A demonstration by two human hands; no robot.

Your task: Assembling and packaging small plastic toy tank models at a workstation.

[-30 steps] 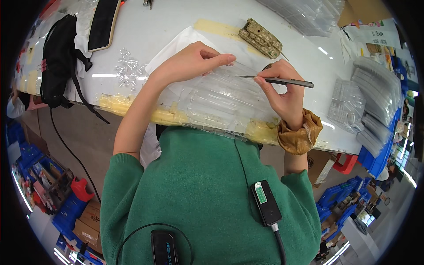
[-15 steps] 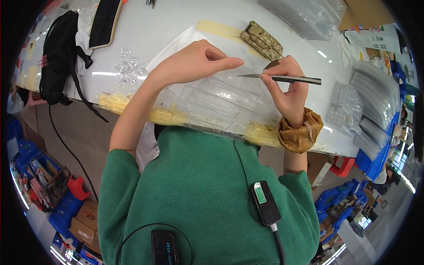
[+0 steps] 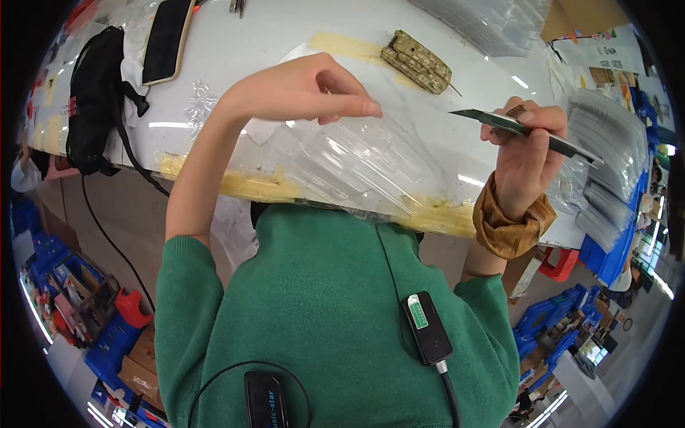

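Observation:
My left hand is closed, thumb against bent fingers, at the upper edge of a clear plastic bag. A ribbed clear plastic tray shows in the bag, over the table's near edge. Off to the right, my right hand grips a slim dark craft knife, its pointed blade toward the left. A small brown patterned piece also shows at those fingers; how it is held is unclear. Beyond the hands, a camouflage-patterned toy tank sits on the white table.
At the left are a black pouch with a strap and a dark phone. Stacked clear trays stand at the back right and far right. Yellow tape runs along the table's near edge.
My right hand has moved right with the knife, away from my left hand. The left hand has shifted slightly left and away from me, and the plastic beneath it looks raised.

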